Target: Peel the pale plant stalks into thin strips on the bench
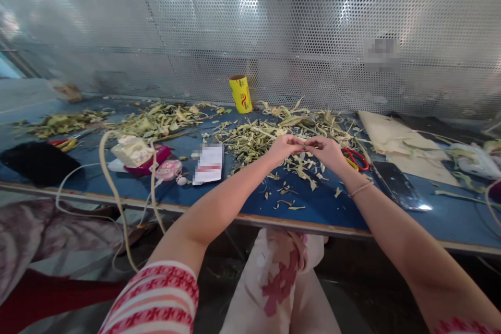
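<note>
Left hand (285, 147) and right hand (324, 150) brought together at the fingertips, fingers curled inward; cannot tell whether either is closed on a small piece. Both over the loose heap of pale-green, dry-looking plant pieces (246, 145) on the blue tabletop (250, 210); scraps scattered toward the near edge. Red-and-yellow looped scissor handles (356, 160) just beside right wrist; dark, glossy, rectangular phone (401, 185) farther right.

Labels: bright-yellow hollow cylinder (240, 95), upright behind the heap, bears dark lettering and a red wavy mark, too small to read. White rectangular flat item with a reddish band (211, 159), left of heap: print blurred. Patch on perforated silvery metal panel (274, 26): pixelated, unreadable.
</note>
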Motion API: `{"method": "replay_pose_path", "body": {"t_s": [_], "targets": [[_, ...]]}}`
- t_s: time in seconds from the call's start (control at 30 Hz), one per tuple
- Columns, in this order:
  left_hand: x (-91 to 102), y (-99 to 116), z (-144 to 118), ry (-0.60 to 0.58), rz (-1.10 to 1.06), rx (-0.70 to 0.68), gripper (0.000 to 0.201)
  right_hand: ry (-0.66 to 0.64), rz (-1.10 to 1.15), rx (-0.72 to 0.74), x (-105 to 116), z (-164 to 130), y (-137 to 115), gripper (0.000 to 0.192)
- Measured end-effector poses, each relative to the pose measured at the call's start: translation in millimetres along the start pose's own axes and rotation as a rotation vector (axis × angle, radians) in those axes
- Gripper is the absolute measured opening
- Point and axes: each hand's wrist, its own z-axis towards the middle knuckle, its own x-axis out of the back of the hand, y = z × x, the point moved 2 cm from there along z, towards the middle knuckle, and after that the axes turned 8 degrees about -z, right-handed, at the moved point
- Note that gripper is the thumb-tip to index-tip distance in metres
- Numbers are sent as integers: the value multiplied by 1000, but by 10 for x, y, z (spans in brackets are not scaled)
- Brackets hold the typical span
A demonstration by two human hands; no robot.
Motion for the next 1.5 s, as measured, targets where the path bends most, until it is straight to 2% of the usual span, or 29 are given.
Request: {"method": "replay_pose_path", "body": {"t_s": [0.23, 0.4, 0.5, 0.63, 0.9, 1.3, 1.5], "targets": [[25, -44, 16, -46, 42, -20, 17, 19, -23, 8, 1, -1, -25, 21], [3, -12, 4, 4, -143, 67, 5, 17, 17, 60, 0, 8, -8, 27], [-7, 14, -6, 34, -189, 86, 7, 15, -4, 78, -7, 3, -6, 28], [-1, 11, -4, 67, -199, 127, 13, 24, -17, 90, -23, -12, -18, 26], [1, -10, 10, 55, -174, 140, 11, 35, 34, 79, -24, -13, 7, 27], [11, -26, 12, 52, -101, 71, 7, 90, 12, 57, -1, -12, -32, 20], [28, -42, 27, 10, -61, 18, 11, 89, -52, 74, 4, -23, -31, 17]]}}
